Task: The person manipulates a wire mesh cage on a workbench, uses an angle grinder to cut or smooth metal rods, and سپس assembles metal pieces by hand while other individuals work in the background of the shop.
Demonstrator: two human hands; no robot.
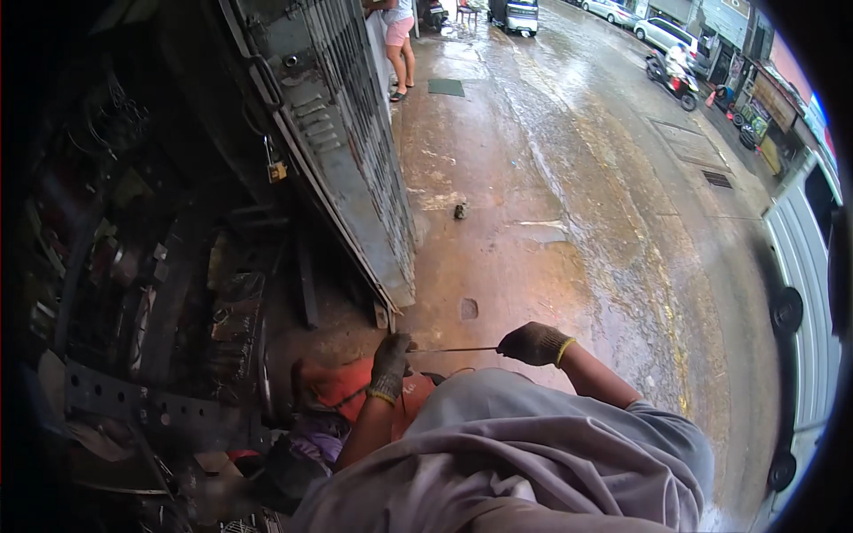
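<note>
1. Rod (453,349), thin and dark, runs level between both gloved hands, low in the scene and just above the person's grey shirt (533,453).
2. Left hand (391,360) in a dark glove with a yellow cuff is closed round the rod's left end, fingers curled down over it.
3. Right hand (533,344), gloved the same way, is shut in a fist on the rod's right end; its bare forearm comes in from the lower right.
4. An orange-red container (342,386) sits just under and to the left of the left hand, partly hidden by the left forearm.
5. Wet reddish pavement (506,249) lies beyond the rod, with a small dark object (460,210) lying on it farther off.
6. A grey metal shutter (355,151) slants along the left of the pavement, a padlock (276,169) hanging by its edge.
7. Dark shelves of metal parts (133,266) fill the left; what the parts are is too dim to tell.
8. A perforated metal bar (115,395) lies near left.
9. Far off, a person in pink shorts (400,44) stands by the shutter, and a scooter (673,77) and parked cars (662,31) line the wet street.
10. A white vehicle (804,293) stands at the right edge.
</note>
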